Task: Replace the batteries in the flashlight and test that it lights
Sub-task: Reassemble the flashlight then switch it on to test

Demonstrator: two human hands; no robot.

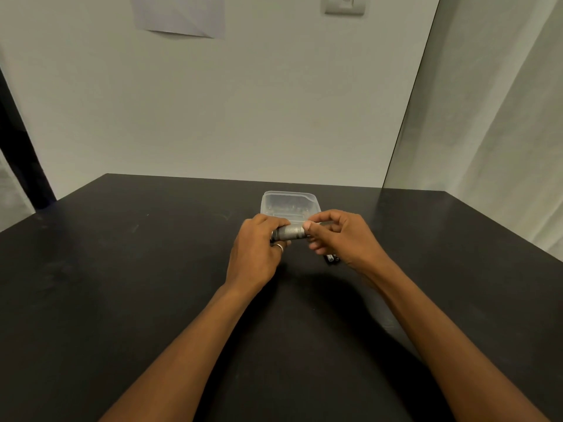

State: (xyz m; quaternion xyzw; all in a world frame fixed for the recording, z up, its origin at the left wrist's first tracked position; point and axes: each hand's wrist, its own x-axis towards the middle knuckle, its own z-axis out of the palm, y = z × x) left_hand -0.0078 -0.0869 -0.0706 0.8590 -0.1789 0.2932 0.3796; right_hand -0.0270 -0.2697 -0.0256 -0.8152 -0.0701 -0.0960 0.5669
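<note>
A small grey metal flashlight [291, 233] lies level between both hands, just above the black table [122, 269]. My left hand [259, 248], with a ring on one finger, wraps the flashlight's left end. My right hand [338, 236] pinches the flashlight's right end with thumb and fingertips. What that end looks like is hidden by the fingers. Two or three dark batteries [332, 258] lie on the table under my right palm, partly covered by it.
A clear plastic container [288, 199] with small items inside stands just behind my hands. Beyond the table's far edge is a white wall with a taped paper sheet [179, 16] and a light switch [344, 4]. A pale curtain [502, 132] hangs at the right.
</note>
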